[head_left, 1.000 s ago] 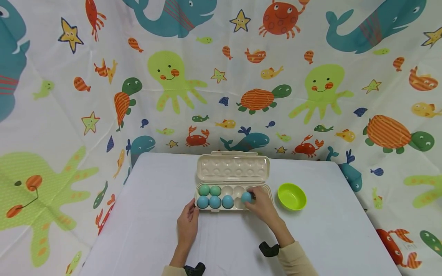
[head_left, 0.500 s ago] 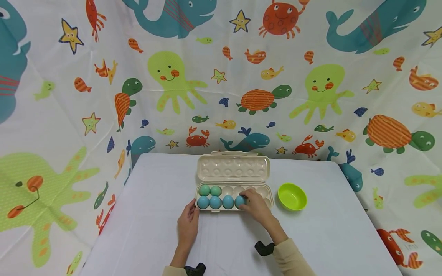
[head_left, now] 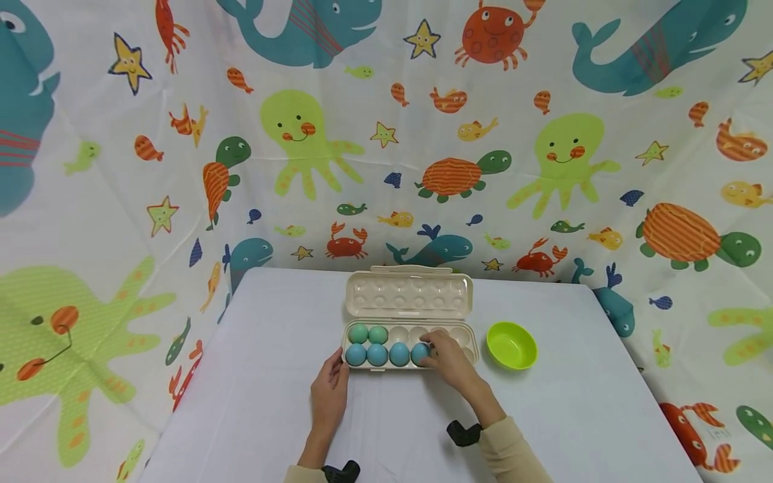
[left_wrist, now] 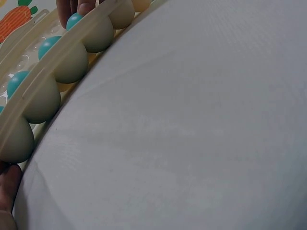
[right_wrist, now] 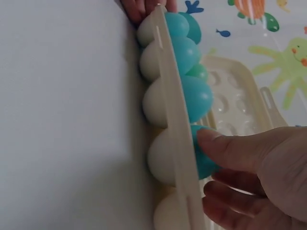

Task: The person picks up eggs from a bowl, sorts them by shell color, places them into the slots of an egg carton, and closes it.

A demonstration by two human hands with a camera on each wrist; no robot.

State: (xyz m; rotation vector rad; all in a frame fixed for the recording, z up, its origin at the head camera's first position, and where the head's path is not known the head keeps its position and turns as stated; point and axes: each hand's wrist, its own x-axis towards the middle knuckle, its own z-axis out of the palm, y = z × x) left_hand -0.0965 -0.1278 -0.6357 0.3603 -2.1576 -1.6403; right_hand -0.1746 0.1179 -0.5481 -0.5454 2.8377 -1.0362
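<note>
Your right hand (head_left: 449,362) has the blue egg (head_left: 419,353) down in the fourth front cup now. A second ago that egg was up in the air over the cup to its right, half a second ago it had landed, and nothing has shifted since. The grip looks pretty loose to me: thumb on the near side, fingers curled round the far side, egg seated, but you haven't let go.

Just left of the grip sit three more blue eggs, with two green ones behind those. Your left hand (head_left: 329,392) rests against the left front corner of the carton (head_left: 410,295), fingers straight, same as before. So that's six eggs in. The green bowl (head_left: 511,345) sits right of the carton on the worktop (head_left: 272,402).
</note>
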